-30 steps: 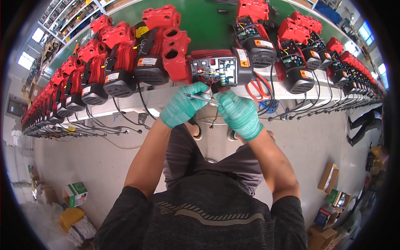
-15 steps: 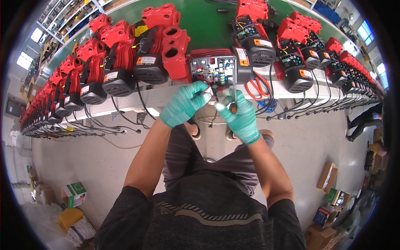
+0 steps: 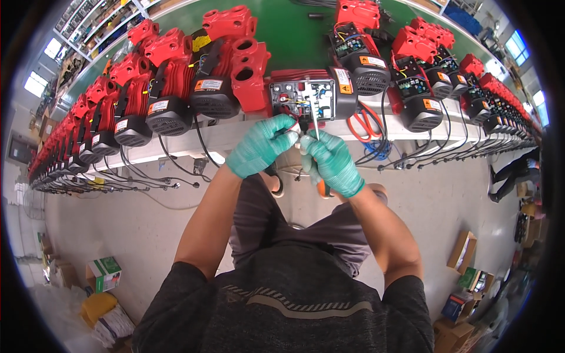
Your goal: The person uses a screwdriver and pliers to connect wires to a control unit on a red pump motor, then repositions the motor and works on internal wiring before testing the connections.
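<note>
Right in front of me on the bench lies a red pump [image 3: 250, 79] with a black motor cover and an open terminal box [image 3: 288, 97] showing a circuit board and thin coloured wires. My left hand [image 3: 262, 146], in a green glove, is closed in a pinch at the box's near edge; what its fingertips hold is too small to make out. My right hand [image 3: 334, 162], gloved alike, is closed around a screwdriver [image 3: 315, 115]. The shaft points away from me over the box, and the orange handle shows below the palm. Both hands' fingertips nearly meet.
More red pumps [image 3: 170, 47] with black motors line the bench on both sides, their black power cables [image 3: 203, 147] hanging over the front edge. Red tubing [image 3: 365, 123] and a blue coil [image 3: 378, 149] hang at the right. Cardboard boxes [image 3: 462, 250] stand on the floor.
My right hand has moved left, closer to my left hand. The screwdriver's shaft has shifted left over the terminal box, and its orange handle now shows lower down. My left hand has hardly moved.
</note>
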### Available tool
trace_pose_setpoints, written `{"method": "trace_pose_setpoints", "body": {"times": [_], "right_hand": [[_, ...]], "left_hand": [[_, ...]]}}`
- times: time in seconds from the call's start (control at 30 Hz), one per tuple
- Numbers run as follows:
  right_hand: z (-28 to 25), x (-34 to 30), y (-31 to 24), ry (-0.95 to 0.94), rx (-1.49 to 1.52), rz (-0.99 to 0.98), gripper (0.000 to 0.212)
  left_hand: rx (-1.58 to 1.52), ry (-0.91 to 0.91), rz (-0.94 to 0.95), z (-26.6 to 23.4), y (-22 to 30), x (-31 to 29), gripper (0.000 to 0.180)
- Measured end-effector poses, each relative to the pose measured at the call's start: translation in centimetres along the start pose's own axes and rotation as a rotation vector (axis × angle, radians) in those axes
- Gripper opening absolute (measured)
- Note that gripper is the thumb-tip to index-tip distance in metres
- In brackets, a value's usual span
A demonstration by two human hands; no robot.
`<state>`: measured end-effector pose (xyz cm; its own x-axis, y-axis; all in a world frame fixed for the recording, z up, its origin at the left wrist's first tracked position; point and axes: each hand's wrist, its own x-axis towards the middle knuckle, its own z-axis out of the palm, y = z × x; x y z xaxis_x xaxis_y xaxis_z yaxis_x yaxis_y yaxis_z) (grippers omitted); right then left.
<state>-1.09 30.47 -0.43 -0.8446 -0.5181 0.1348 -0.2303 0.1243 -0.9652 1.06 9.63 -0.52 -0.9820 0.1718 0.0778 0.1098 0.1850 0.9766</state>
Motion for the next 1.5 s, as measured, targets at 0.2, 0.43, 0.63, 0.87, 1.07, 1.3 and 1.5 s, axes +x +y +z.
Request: {"method": "trace_pose_setpoints", "body": {"times": [0.2, 0.43, 0.63, 0.87, 1.07, 1.3, 1.5], "right_hand": [[-0.2, -1.8, 0.9, 0.138, 0.205, 0.159, 0.044], [0.9, 0.3, 2.2, 0.238, 0.022, -0.062, 0.02], [0.7, 0.2, 1.7, 0.263, -0.044, -0.011, 0.018], [0.9, 1.3, 1.8, 0.303, -0.175, -0.069, 0.018], [0.6, 1.1, 1.0, 0.343, -0.268, -0.151, 0.019], [-3.1, -9.5, 1.1, 0.338, 0.721, 0.335, 0.033], [-3.8, -15.8, 1.0, 0.484, 1.01, 0.484, 0.034]], "left_hand": [[0.03, -0.009, -0.025, 0.3, 0.6, 0.1, 0.017], [-0.002, -0.011, -0.002, 0.4, 0.2, 0.0, 0.019], [0.042, 0.082, 0.074, 0.6, 0.1, -0.7, 0.029], [0.286, 0.182, 0.06, 0.8, 0.6, -0.3, 0.026], [0.331, 0.223, 0.095, 1.1, 1.9, 0.2, 0.024], [0.54, 0.311, 0.262, 1.9, 1.0, 1.2, 0.024], [0.752, 0.45, 0.398, 2.8, -0.4, 1.5, 0.018]]}}
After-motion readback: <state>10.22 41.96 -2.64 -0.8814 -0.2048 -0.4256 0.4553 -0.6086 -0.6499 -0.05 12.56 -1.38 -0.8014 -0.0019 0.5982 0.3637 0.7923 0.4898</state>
